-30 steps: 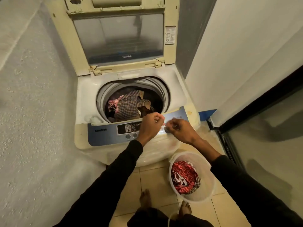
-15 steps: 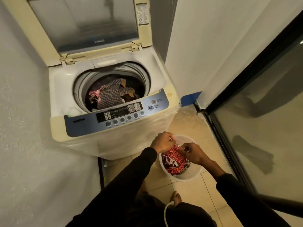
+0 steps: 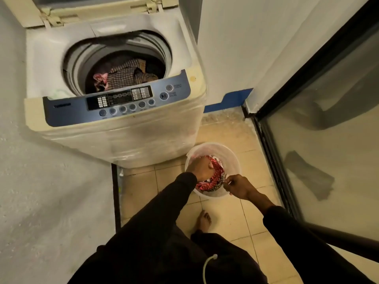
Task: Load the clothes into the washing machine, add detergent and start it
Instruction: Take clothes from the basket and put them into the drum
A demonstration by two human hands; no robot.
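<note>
Some clothes lie in the washer, but our left hand grabs the red cloth in the bucket, our right hand pinches something tiny, and soap and start wait.

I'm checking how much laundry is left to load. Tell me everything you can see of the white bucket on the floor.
The white bucket is round, open-topped and looks like translucent plastic. It stands upright on the tiled floor, just in front of the washing machine. Red-and-white patterned cloth lies inside. The left hand reaches in onto the cloth; the right hand is at its near rim.
</note>
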